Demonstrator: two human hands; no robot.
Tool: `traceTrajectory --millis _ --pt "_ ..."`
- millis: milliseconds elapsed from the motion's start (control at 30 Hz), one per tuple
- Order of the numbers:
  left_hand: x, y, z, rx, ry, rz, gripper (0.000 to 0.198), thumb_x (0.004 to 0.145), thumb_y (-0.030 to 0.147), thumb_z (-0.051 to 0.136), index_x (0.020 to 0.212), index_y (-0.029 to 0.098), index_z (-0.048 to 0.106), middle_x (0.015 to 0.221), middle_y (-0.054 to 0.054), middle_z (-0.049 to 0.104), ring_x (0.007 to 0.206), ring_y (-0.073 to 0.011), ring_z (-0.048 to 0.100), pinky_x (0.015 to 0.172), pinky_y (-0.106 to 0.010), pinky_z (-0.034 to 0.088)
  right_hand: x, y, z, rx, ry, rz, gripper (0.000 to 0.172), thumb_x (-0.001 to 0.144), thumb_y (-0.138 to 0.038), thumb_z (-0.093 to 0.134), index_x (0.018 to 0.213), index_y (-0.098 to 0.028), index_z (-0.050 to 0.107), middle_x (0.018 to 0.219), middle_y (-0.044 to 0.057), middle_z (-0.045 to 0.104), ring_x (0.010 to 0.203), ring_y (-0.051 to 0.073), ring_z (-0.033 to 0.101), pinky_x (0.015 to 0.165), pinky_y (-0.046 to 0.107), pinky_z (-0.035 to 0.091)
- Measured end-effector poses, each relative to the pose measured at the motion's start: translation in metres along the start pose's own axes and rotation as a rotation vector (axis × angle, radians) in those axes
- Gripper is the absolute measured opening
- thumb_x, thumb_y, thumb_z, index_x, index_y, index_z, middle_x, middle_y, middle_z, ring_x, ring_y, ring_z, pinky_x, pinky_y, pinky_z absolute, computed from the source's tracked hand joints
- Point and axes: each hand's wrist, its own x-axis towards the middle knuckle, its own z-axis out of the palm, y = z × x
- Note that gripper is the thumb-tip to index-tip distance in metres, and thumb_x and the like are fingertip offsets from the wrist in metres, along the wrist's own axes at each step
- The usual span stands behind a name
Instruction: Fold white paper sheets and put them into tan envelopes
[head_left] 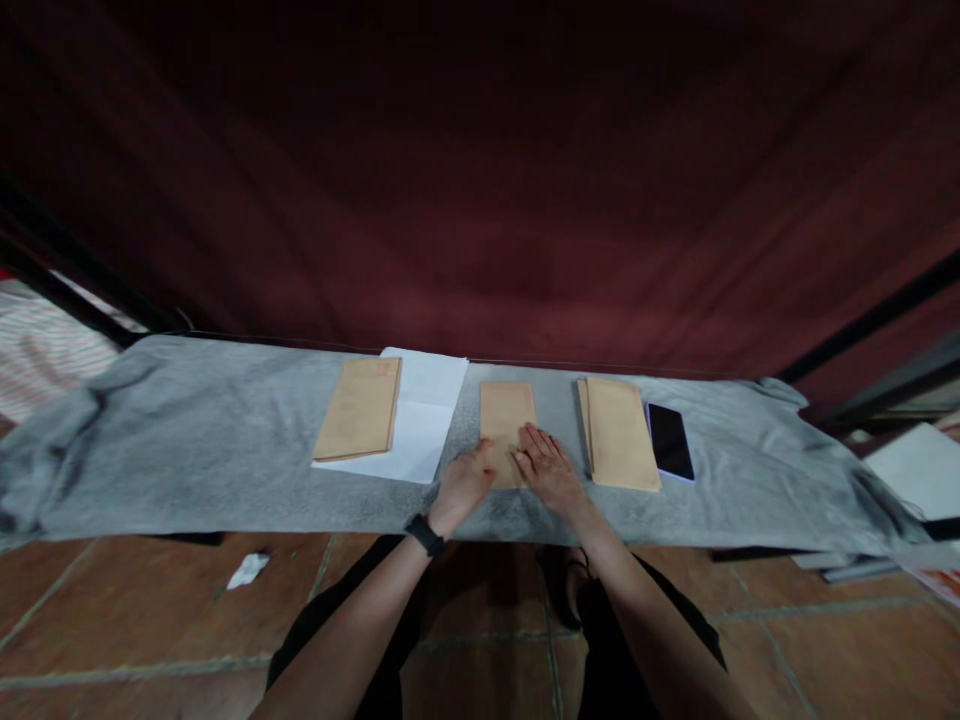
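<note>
A brown paper envelope (507,402) lies in front of me on a grey cloth. My left hand (466,484), with a dark band on the wrist, is closed at the envelope's left edge, thumb and fingers gripping it. My right hand (549,470) rests flat across the right part of the same envelope, its fingers stretched out. To the right is a stack of brown envelopes (621,432). On the left, more brown envelopes (360,405) lie partly over white paper sheets (426,405).
The grey cloth (225,440) covers a long narrow surface, with a dark red curtain (480,200) hanging behind it. A phone (671,442) lies beside the right stack. Below, crumpled white paper (248,570) is on the tiled floor (150,610).
</note>
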Motion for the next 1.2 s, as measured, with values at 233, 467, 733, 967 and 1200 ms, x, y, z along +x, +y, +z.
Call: traceTrajectory --millis 233,467,733,967,1200 --pt "0.000 -0.002 -0.005 0.052 -0.037 0.037 0.050 0.087 0.011 0.056 0.137 0.017 0.053 0.115 -0.013 0.072 0.107 -0.0256 0.068 0.092 -0.034 0.049 0.028 0.001 0.003 -0.088 0.003 0.056 0.057 0.104 -0.042 0.028 0.154 -0.016 0.038 0.160 0.010 0.035 0.148 0.025 0.034 0.121 0.045 0.023" --pt "-0.003 -0.006 -0.004 0.046 -0.045 0.036 0.050 0.088 0.016 0.059 0.138 0.019 0.052 0.113 -0.013 0.073 0.105 -0.0263 0.069 0.087 -0.034 0.050 0.064 -0.009 0.004 -0.148 0.043 0.136 0.055 0.105 -0.037 0.029 0.155 -0.017 0.035 0.160 0.013 0.036 0.147 0.027 0.036 0.119 0.048 0.025" --pt "-0.004 -0.008 -0.002 -0.006 -0.029 0.050 0.051 0.088 0.015 0.057 0.138 0.018 0.053 0.116 -0.011 0.072 0.107 -0.0228 0.068 0.091 -0.030 0.049 0.041 -0.014 0.016 -0.171 0.069 0.085 0.055 0.105 -0.038 0.028 0.156 -0.017 0.033 0.161 0.011 0.033 0.148 0.028 0.033 0.120 0.049 0.020" --pt "-0.005 -0.007 -0.003 -0.035 -0.035 0.056 0.050 0.088 0.016 0.059 0.137 0.019 0.056 0.118 -0.012 0.072 0.109 -0.0242 0.067 0.095 -0.033 0.048 0.009 -0.019 0.021 -0.155 0.064 0.060 0.058 0.105 -0.041 0.026 0.157 -0.016 0.029 0.162 0.010 0.031 0.150 0.026 0.029 0.122 0.046 0.018" --pt "-0.004 -0.009 -0.002 -0.160 -0.034 0.016 0.051 0.086 0.012 0.061 0.137 0.016 0.058 0.114 -0.012 0.073 0.104 -0.0235 0.068 0.093 -0.031 0.049 -0.021 -0.028 0.014 -0.182 0.046 0.015 0.060 0.105 -0.042 0.027 0.156 -0.011 0.031 0.162 0.013 0.029 0.150 0.027 0.030 0.122 0.044 0.021"
